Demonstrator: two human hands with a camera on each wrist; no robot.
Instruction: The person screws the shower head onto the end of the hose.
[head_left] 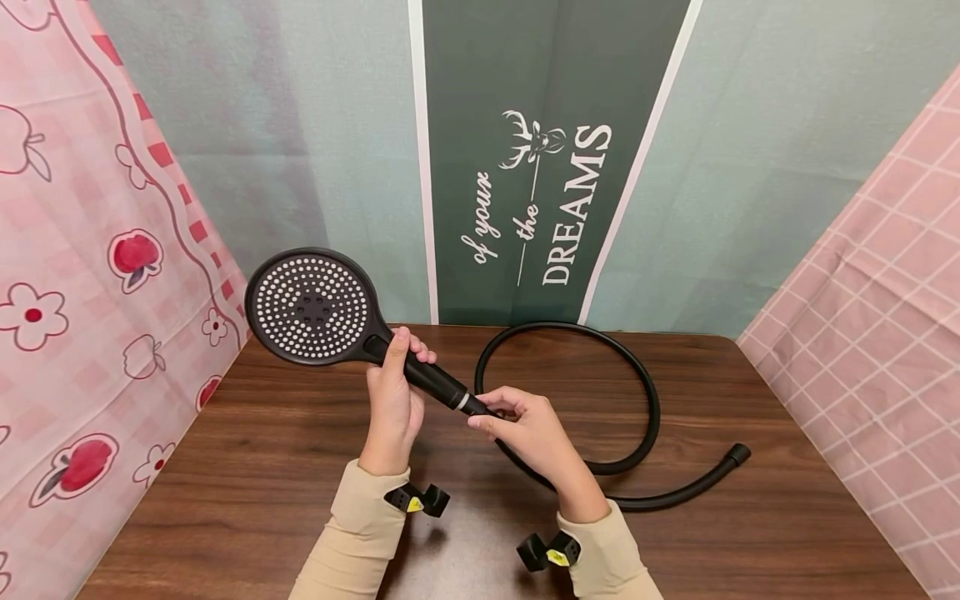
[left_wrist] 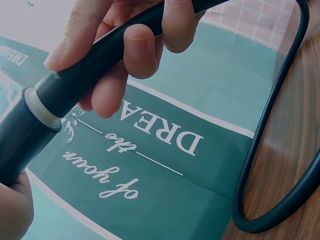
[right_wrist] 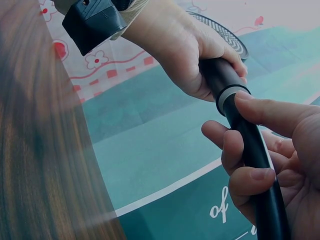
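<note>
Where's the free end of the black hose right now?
In the head view, the free end lies toward the right side of the wooden table, right of the hose's loop and the right hand.

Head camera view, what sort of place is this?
Probably a makeshift tabletop booth indoors: a wood-grain table is hemmed by an apple-print cloth, a deer-print cloth and a pink grid cloth.

Low in the forward-down head view, a brown wooden table (head_left: 225, 475) is shown; a white-ringed black tube (left_wrist: 70, 92) is shared by close wrist views.
</note>
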